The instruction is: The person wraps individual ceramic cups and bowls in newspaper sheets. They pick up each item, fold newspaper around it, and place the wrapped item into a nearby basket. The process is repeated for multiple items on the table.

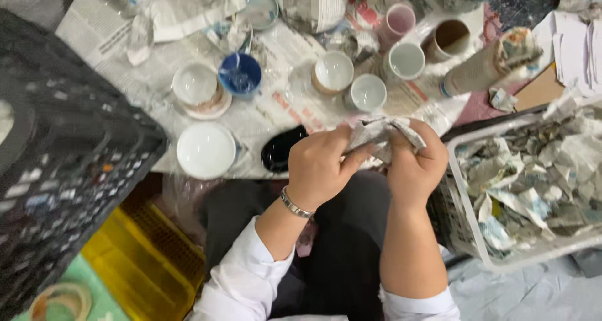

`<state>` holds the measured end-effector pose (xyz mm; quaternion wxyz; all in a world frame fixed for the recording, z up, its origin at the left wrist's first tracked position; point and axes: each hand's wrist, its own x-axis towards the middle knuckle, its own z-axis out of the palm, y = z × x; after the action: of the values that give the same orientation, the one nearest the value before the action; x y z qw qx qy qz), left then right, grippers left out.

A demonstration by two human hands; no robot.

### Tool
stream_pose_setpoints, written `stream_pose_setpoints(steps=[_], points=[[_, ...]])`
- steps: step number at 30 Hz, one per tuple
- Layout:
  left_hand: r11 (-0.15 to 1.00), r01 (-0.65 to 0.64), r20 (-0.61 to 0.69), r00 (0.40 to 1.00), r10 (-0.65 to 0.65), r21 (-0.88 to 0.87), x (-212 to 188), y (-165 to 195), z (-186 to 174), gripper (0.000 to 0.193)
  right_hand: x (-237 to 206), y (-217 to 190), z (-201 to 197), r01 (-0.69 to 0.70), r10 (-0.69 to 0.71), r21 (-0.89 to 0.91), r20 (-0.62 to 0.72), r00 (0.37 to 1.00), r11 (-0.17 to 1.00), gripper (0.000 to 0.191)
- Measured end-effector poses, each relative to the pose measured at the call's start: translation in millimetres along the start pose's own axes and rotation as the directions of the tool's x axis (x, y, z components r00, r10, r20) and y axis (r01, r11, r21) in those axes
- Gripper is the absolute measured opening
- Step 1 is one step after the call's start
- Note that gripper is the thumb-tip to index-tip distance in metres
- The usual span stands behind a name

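Note:
Both of my hands hold one bundle wrapped in crumpled newspaper above my lap. My left hand, with a metal bracelet on the wrist, grips its left side. My right hand closes around its right side. What is inside the paper is hidden. Just beyond my hands, on newspaper sheets spread on the floor, stand several cups and bowls: a blue bowl, a white plate, a black dish and small white cups.
A white crate full of paper-wrapped bundles stands at my right. A black plastic crate is at my left, with a yellow crate below it. A brown-lined mug, a pink cup and a wrapped cylinder lie further back.

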<state>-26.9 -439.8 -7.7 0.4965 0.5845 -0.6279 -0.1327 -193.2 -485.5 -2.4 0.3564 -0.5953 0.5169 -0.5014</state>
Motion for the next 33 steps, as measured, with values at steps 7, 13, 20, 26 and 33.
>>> stream_pose_setpoints(steps=[7,13,20,26,33], points=[[0.869,0.440,0.037,0.895,-0.444,-0.228,69.3,-140.5,18.1,0.028,123.9,62.0,102.8,-0.310,0.295,-0.028,0.399,0.868,0.950,0.012],[0.858,0.406,0.045,0.909,-0.413,-0.315,112.7,-183.9,58.1,0.027,171.6,110.3,131.2,-0.519,0.487,0.265,0.180,0.854,0.812,0.021],[0.847,0.350,-0.034,0.918,-0.395,-0.400,132.2,-188.0,67.6,0.035,205.1,145.3,157.5,-0.481,0.442,0.170,0.222,0.869,0.860,0.052],[0.958,0.143,-0.042,0.987,-0.158,-0.247,119.6,-178.6,71.0,0.026,146.3,110.0,105.7,0.022,0.011,0.169,-0.191,0.981,0.985,0.059],[0.930,0.179,-0.039,0.979,-0.202,-0.323,122.7,-185.9,71.4,0.023,56.0,146.0,51.1,-0.051,-0.048,-0.207,-0.444,0.895,0.977,0.056]])
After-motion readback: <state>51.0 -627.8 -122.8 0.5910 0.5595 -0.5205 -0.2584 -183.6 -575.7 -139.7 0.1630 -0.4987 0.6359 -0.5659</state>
